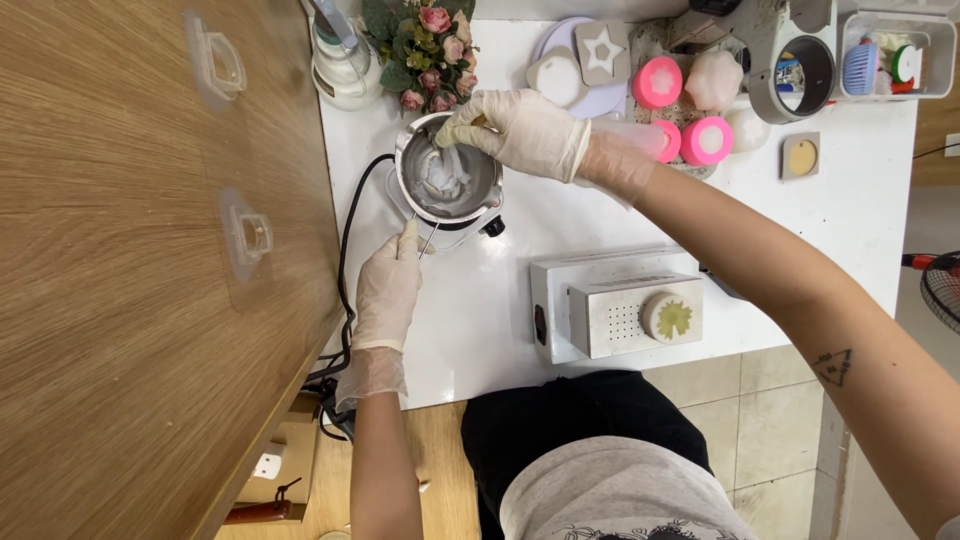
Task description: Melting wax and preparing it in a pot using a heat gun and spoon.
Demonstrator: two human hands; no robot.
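A metal pot [447, 180] sits near the left edge of the white tabletop [500, 330], toward its far side, on a small base with a black knob. Inside it lies a pale, crumpled white mass [440, 182]; whether it is paper or wax cannot be told.

The left hand [388, 292], in a thin white glove, has its fingers curled together and pinched around the end of the pot's thin metal handle [428, 240], which points toward the near edge. The right hand [520, 130], also gloved, reaches over the pot's far rim, fingers bent and closed on something small and yellowish at the rim; what it is cannot be made out. Its fingertips touch or hang just over the white mass.

A black cord [345, 260] runs from the pot's base down along the left edge and off the tabletop. Beyond the pot, at the far left corner, stand a bunch of pink roses [432, 50] and a white jar [342, 70]. Along the far edge lie a star mould [603, 52], pink round moulds [657, 82] and a grey cup [805, 72], with a clear bin [895, 55] at the far right corner. Close to the near edge rests a white box-shaped machine [615, 310] with a round disc [672, 318] on top. A wooden surface [150, 300] adjoins the left edge.
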